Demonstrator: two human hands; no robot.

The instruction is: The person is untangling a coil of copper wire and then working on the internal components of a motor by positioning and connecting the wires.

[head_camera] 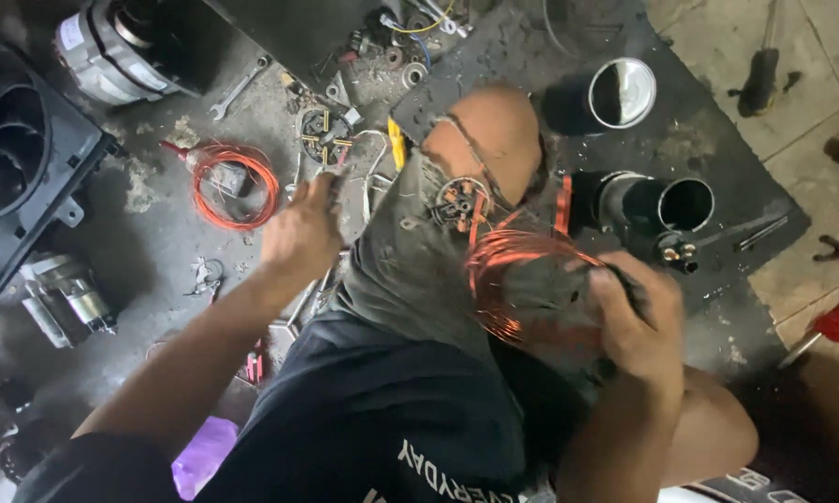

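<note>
Over knee, right hand (636,317) grips copper coil (522,279)

From the raised knee (494,130), I see the wire coil (236,184) lying left on the floor (149,233), the fan housing (19,149) farther left, two metal cylinders (662,203) right, on the mat (717,140).

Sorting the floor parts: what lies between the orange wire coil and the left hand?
In the head view, bare grimy floor separates the orange wire coil from the left hand.

Grimy, dim concrete floor (140,279), pale tiles (811,121) at right.
</note>
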